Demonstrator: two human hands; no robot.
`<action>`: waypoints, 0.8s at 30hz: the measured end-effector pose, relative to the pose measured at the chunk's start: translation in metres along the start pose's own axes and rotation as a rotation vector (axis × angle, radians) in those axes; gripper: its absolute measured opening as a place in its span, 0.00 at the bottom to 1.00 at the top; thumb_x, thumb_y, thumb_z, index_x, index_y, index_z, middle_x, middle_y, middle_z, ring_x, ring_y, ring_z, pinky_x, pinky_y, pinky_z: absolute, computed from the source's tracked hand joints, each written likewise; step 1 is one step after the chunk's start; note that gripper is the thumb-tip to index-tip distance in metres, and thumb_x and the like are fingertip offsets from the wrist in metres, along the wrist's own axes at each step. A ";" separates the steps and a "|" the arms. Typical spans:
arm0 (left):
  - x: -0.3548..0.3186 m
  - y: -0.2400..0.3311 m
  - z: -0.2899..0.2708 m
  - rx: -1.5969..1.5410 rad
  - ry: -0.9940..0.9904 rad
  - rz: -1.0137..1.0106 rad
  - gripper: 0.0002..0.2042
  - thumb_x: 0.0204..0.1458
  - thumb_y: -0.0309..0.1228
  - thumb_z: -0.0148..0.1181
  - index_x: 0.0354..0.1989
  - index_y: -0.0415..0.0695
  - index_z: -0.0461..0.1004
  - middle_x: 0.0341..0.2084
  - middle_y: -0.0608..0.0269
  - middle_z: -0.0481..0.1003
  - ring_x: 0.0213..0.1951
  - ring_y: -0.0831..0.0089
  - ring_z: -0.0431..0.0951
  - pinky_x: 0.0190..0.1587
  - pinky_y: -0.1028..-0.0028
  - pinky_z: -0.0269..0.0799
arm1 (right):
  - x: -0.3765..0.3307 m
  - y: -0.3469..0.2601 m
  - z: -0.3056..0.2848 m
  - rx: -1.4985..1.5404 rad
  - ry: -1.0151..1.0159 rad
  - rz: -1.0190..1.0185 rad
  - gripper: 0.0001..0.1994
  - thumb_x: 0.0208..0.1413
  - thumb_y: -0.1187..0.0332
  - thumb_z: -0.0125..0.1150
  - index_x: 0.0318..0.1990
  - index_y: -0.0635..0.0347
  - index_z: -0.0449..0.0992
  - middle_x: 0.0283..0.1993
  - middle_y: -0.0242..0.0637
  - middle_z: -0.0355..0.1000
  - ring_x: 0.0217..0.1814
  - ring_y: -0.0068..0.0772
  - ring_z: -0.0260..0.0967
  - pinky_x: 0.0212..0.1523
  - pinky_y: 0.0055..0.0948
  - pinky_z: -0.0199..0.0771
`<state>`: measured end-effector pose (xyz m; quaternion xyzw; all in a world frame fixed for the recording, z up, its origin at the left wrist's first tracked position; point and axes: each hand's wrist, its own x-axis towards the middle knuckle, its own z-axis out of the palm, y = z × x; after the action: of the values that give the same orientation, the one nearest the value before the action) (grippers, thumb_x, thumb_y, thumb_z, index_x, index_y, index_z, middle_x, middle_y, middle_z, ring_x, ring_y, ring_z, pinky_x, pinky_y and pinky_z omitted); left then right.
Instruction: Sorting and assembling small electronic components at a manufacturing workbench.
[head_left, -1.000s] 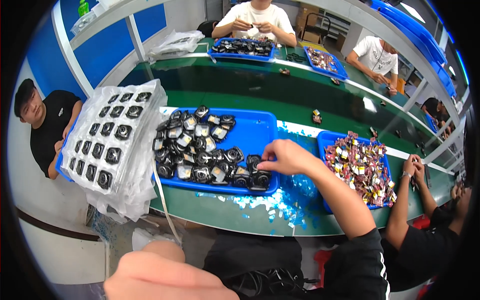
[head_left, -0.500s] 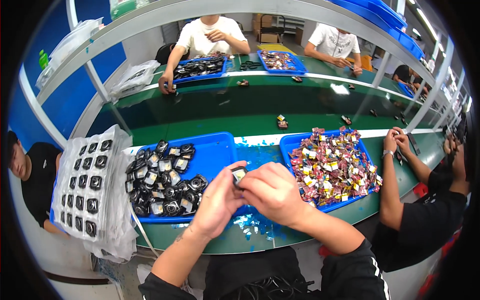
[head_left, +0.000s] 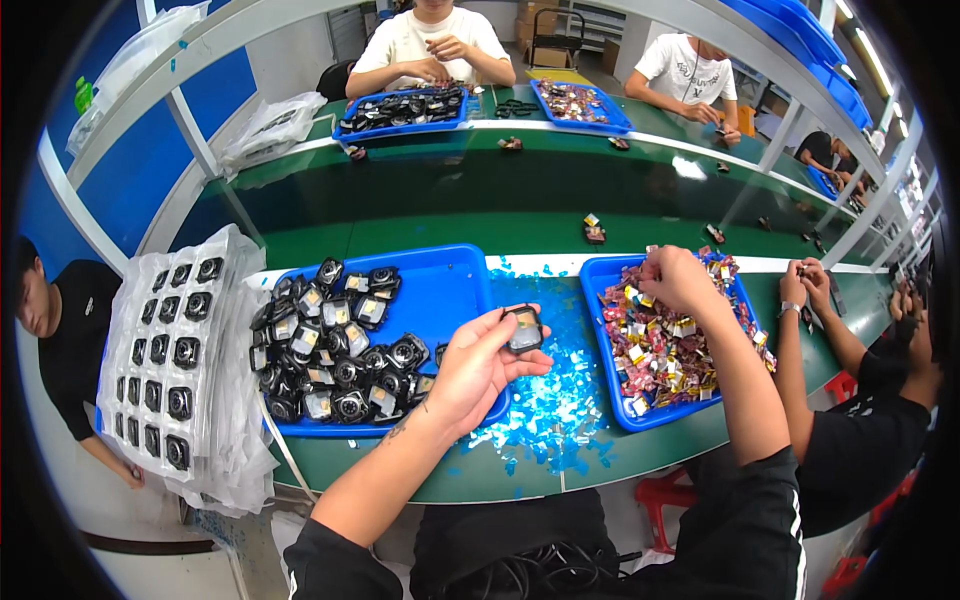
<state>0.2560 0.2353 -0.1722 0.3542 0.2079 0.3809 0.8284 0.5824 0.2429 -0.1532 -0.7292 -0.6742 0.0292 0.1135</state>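
My left hand (head_left: 472, 376) is raised between two blue trays, pinching a small black square casing (head_left: 524, 330) with a greyish, glassy middle. My right hand (head_left: 682, 282) is over the far part of the right blue tray (head_left: 634, 420). Its fingers are curled together at the small red, yellow and white parts (head_left: 665, 360) heaped there; whatever is between the fingertips is hidden. Many similar black casings (head_left: 345, 345) lie piled in the left blue tray (head_left: 478, 290), some showing a round black ring, others a pale square.
Blue and clear film scraps (head_left: 545, 420) litter the green table between the trays. Stacked clear blister trays (head_left: 150, 370) holding black casings stand at the left. Beyond runs a green conveyor (head_left: 420, 200) with scattered parts. Co-workers sit across and at the right; another person is at the left.
My right hand has left the casing and moved right and away to the tray of small parts. My left hand keeps the casing, now turned into view. The view has shifted slightly.
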 end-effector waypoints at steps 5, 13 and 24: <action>-0.007 0.004 -0.007 0.145 0.090 0.011 0.14 0.64 0.31 0.47 0.53 0.36 0.68 0.44 0.47 0.76 0.32 0.68 0.81 0.33 0.76 0.79 | -0.017 -0.008 -0.012 0.055 0.201 0.061 0.05 0.42 0.72 0.65 0.25 0.62 0.76 0.25 0.41 0.75 0.31 0.41 0.75 0.35 0.38 0.74; -0.017 0.007 -0.010 0.168 0.076 0.047 0.15 0.64 0.32 0.47 0.57 0.41 0.64 0.46 0.48 0.74 0.35 0.67 0.80 0.34 0.74 0.77 | -0.069 -0.067 -0.010 1.035 0.201 0.019 0.11 0.54 0.82 0.56 0.45 0.65 0.71 0.31 0.26 0.69 0.32 0.12 0.66 0.33 0.14 0.66; -0.022 -0.016 -0.013 0.823 -0.068 0.309 0.10 0.51 0.32 0.66 0.40 0.42 0.80 0.33 0.62 0.68 0.29 0.78 0.69 0.27 0.78 0.65 | -0.092 -0.150 0.029 1.394 -0.030 -0.143 0.07 0.53 0.79 0.62 0.40 0.65 0.75 0.40 0.36 0.74 0.42 0.21 0.72 0.43 0.22 0.73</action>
<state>0.2419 0.2162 -0.1911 0.6940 0.2595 0.3737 0.5581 0.4217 0.1652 -0.1603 -0.4397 -0.5463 0.4572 0.5470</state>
